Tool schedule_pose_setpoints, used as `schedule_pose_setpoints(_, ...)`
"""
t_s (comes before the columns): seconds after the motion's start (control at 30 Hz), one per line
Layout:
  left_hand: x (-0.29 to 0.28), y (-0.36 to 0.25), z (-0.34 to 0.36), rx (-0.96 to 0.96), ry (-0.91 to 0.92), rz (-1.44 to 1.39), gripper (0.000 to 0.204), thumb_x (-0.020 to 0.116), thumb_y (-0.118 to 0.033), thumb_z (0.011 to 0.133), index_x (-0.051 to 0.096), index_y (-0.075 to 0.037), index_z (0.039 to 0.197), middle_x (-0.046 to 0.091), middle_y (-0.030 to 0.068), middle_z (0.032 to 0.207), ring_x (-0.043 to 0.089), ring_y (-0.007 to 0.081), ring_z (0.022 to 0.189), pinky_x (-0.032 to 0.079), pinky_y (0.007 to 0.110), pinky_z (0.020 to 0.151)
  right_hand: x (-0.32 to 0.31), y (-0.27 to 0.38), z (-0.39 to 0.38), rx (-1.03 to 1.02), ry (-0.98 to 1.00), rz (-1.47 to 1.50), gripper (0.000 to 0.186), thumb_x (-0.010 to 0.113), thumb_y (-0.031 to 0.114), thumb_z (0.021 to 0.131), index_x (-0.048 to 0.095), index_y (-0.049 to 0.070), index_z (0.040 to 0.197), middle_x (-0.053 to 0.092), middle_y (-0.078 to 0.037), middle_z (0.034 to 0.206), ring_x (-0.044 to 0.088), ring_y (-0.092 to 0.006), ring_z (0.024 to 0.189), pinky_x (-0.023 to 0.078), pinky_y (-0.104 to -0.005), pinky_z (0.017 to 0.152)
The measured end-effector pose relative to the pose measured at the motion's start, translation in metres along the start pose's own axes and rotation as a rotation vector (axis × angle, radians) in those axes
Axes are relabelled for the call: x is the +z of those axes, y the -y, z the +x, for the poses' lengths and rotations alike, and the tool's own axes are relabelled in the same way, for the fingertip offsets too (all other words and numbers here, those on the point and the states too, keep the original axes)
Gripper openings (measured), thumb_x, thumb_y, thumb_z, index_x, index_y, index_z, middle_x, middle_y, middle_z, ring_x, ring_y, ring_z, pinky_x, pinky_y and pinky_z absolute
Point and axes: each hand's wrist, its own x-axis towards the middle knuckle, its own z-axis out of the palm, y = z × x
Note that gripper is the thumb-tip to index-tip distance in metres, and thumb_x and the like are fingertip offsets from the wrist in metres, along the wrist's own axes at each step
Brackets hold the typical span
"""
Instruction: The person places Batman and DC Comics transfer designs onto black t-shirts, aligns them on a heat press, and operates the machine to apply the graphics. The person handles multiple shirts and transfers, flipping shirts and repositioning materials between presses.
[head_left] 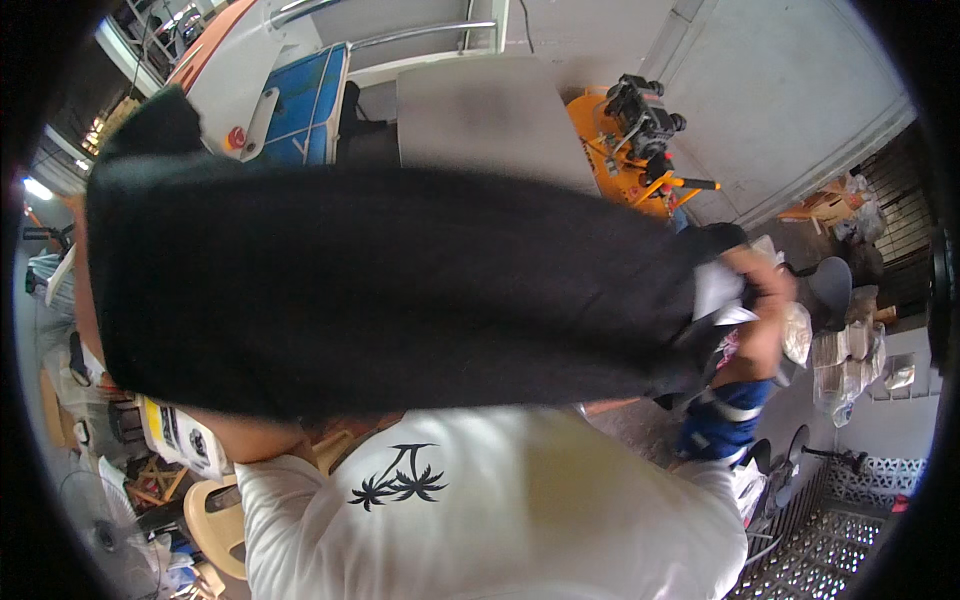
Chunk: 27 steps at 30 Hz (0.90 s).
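Note:
A long piece of black cloth (400, 290), which looks like a folded or bunched garment, stretches across the middle of the view in front of my chest. Its right end is gathered in my right hand (765, 305), whose fingers are curled round it and blurred by motion. White patches (715, 290), perhaps a label or paper, show beside those fingers. Along the cloth's left edge a strip of my left forearm (88, 300) is visible. The cloth hides my left hand's fingers, so its grip cannot be made out.
Ahead stands a white machine with a blue panel (310, 100), a red button (236, 138) and a grey flat plate (490, 110). An orange device with a black motor-like part (645, 115) is beyond to the right. A beige plastic chair (215, 520) and fan (105, 530) are lower left; wrapped bundles (845, 365) hang right.

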Motion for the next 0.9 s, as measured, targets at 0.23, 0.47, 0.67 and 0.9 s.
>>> schedule_pose_setpoints(0.23,0.190,0.002,0.162,-0.568,0.387,-1.433,0.026,0.051,-0.011,0.106,0.061,0.002,0.125,0.067,0.0180,0.126,0.065,0.0270,0.112,0.051,0.043,0.105,-0.071,-0.035,0.279,-0.297,-0.083,-0.852,0.035,0.056,0.003,0.090,0.069,0.007,0.123,0.071,-0.024,0.113,0.065,-0.0428,0.113,0.053,-0.0402,0.097)
schedule_pose_setpoints(0.47,0.179,-0.121,0.199,-0.048,-0.075,-1.767,0.028,0.042,-0.020,0.111,0.057,0.001,0.122,0.067,0.0150,0.116,0.064,0.0232,0.110,0.050,0.036,0.103,-0.164,0.010,0.399,-0.284,-0.567,-0.769,0.032,0.056,0.030,0.103,0.070,0.013,0.127,0.073,-0.020,0.116,0.071,-0.0348,0.109,0.054,-0.0428,0.091)
schedule_pose_setpoints(0.67,0.166,-0.153,0.094,-0.723,-0.103,-1.449,0.037,0.060,-0.025,0.105,0.059,-0.005,0.135,0.061,0.0118,0.141,0.057,0.0278,0.128,0.043,0.055,0.106,-0.138,-0.009,0.284,-0.319,-0.391,-0.899,0.018,0.065,0.019,0.096,0.067,0.002,0.103,0.069,-0.021,0.089,0.068,-0.0311,0.078,0.052,-0.0408,0.069)
schedule_pose_setpoints(0.9,0.322,-0.024,-0.106,-0.716,0.024,-0.506,0.030,0.060,-0.022,0.102,0.063,0.008,0.100,0.069,0.0239,0.096,0.064,0.0362,0.088,0.049,0.045,0.085,0.040,-0.133,0.083,0.086,-0.029,-0.498,0.026,0.064,-0.001,0.079,0.074,0.002,0.103,0.074,-0.018,0.094,0.073,-0.0325,0.091,0.056,-0.0393,0.085)
